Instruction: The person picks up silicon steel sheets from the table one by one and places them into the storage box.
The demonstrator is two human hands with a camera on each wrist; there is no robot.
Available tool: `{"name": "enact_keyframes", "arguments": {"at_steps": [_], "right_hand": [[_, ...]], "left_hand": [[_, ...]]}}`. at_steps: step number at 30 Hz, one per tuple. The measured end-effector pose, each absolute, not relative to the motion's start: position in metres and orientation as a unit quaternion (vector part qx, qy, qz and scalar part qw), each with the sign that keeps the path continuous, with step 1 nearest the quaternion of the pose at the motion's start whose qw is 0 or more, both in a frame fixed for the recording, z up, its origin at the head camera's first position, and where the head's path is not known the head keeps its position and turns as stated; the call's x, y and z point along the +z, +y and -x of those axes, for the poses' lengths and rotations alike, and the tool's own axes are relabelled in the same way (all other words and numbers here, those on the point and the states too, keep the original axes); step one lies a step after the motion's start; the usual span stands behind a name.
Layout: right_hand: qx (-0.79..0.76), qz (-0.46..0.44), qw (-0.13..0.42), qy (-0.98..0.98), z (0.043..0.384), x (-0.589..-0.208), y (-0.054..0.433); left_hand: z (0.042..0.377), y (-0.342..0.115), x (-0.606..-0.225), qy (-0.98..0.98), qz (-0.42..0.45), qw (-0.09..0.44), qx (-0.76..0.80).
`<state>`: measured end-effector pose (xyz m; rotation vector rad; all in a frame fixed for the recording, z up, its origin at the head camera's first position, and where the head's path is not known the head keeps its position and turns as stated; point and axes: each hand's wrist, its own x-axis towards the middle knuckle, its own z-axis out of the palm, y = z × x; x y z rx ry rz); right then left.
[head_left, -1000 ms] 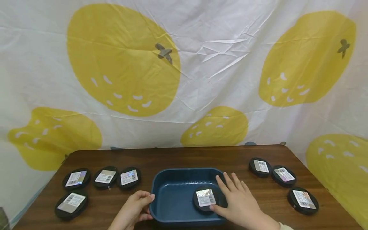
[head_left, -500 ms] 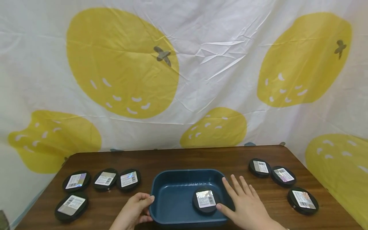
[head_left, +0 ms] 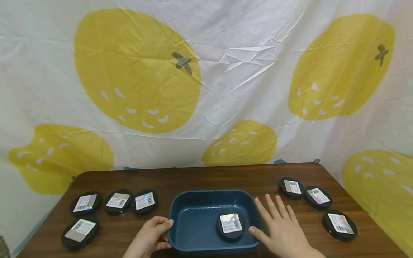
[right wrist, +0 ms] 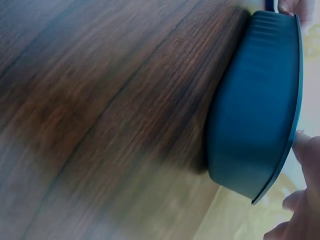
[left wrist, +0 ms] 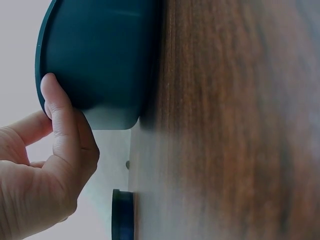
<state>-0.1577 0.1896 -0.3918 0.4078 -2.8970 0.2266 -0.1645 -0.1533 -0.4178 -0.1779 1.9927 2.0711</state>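
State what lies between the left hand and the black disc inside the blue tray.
The head view shows only the left wall and bare floor of the tray between them.

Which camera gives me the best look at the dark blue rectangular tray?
The head view: it looks down into the dark blue rectangular tray, showing its inside and most of its rim. The left wrist view shows part of its outer wall, cut off at the top; the right wrist view, its outside only.
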Motion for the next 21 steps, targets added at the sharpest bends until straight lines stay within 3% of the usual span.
{"name": "enact_keyframes", "arguments": {"at_steps": [21], "right_hand": [[0.102, -0.132, 0.097, -0.981, 0.155, -0.394, 0.207]], "left_hand": [[0.164, -0.154, -0.418, 0.682, 0.059, 0.132, 0.717]]}}
